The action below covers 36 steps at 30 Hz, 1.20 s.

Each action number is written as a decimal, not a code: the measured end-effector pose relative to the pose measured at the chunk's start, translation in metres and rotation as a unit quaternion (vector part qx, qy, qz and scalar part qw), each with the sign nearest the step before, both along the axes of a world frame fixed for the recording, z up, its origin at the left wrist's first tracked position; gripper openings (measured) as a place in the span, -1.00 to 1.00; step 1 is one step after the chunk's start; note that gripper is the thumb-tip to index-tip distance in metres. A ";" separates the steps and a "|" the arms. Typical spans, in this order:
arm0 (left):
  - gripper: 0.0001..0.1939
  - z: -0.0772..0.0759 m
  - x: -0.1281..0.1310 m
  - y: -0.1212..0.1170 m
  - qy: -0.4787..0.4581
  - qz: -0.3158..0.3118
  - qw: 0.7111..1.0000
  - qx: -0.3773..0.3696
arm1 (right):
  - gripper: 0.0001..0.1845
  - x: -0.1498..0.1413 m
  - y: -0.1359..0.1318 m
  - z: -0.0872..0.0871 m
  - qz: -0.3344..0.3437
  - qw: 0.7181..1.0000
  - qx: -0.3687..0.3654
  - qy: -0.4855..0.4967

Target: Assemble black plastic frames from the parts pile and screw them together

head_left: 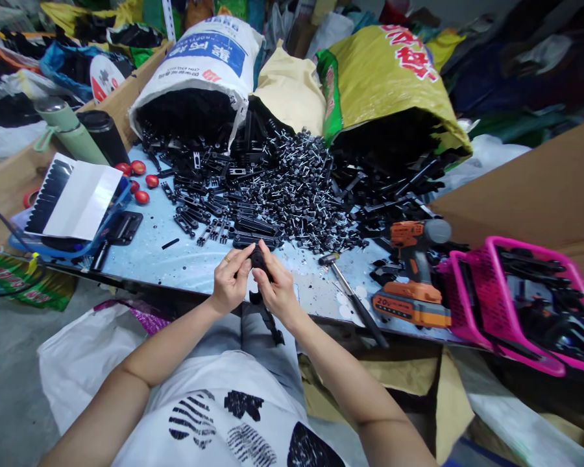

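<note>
Both of my hands meet at the table's front edge around one black plastic part (259,259). My left hand (231,279) pinches it from the left, and a ring shows on one finger. From the other side my right hand (276,285) grips the same part. A longer black piece with a hooked end (267,318) hangs below my hands over my lap; whether it joins the held part I cannot tell. Just beyond my fingertips lie long black plastic pieces (253,227). Behind them spreads a heap of black-headed screws with silver shafts (296,181).
Right of my hands lie a hammer (350,292), an orange cordless drill (413,279) and a pink basket (496,292) of black parts. A white sack (209,58) and a yellow sack (384,78) spill parts at the back. Bottles (73,130), red fruits (143,188) and a blue tray (87,246) stand left.
</note>
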<state>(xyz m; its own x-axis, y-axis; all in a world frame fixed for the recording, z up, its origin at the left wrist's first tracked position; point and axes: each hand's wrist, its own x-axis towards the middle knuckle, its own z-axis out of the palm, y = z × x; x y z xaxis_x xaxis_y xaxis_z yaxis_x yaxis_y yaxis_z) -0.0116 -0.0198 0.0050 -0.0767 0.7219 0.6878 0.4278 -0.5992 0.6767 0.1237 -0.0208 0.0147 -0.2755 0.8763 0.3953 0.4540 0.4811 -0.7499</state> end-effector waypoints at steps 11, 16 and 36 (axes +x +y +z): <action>-0.62 -0.024 0.004 0.003 -0.040 0.008 0.989 -0.144 | -0.43 0.014 0.028 0.000 0.083 0.989 -0.109 -0.050; -0.63 -0.043 -0.007 0.026 0.096 0.048 0.959 -0.264 | -0.42 0.036 0.074 -0.024 0.221 0.917 -0.307 -0.127; -0.69 -0.057 0.057 0.261 0.477 -0.034 0.836 -0.270 | -0.66 0.135 0.088 -0.056 -0.050 0.969 -0.001 -0.244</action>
<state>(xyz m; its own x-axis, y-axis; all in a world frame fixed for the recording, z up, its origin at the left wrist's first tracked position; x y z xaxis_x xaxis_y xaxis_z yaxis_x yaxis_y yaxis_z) 0.0452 0.2414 -0.0517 0.3741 0.9273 -0.0147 0.9046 -0.3614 0.2260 0.2586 0.0672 -0.0416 -0.3422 0.9090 0.2378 0.7987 0.4147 -0.4361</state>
